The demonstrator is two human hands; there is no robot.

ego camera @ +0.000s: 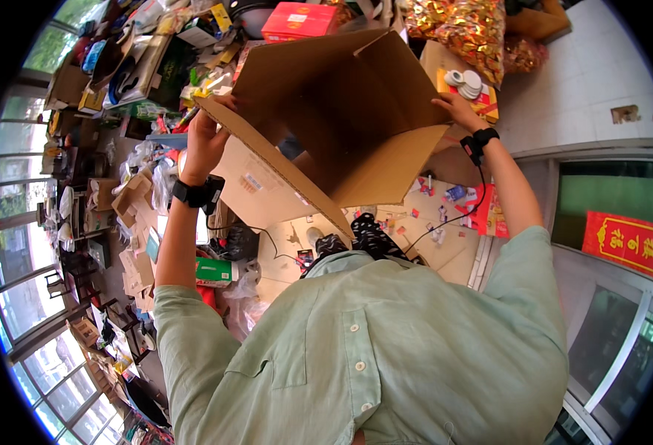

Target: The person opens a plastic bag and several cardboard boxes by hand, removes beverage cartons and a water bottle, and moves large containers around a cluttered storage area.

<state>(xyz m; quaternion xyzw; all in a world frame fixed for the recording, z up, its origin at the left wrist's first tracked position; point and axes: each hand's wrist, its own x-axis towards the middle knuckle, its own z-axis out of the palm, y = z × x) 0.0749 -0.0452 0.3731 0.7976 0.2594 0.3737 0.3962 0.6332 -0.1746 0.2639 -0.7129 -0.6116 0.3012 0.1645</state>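
A large corrugated cardboard box [282,78] is held up before me, its mouth tilted towards my body and its flaps standing apart. My left hand [208,133] grips the edge of the left flap [259,178], which bears a printed label. At the right upper edge, my right hand [460,109] pinches the rim between thumb and fingers. The near flap [393,167] hangs towards the floor. Deep shadow covers the inside; a dark bluish patch [292,146] shows low in it, too unclear to name.
Scraps and wrappers litter the tiled floor [282,261] by my feet. Behind the box stand a red carton [298,22] and a clear bag of gold-wrapped pieces [471,33]. White round lids [468,83] rest on a carton at right. A green box [215,272] and plastic bags lie left.
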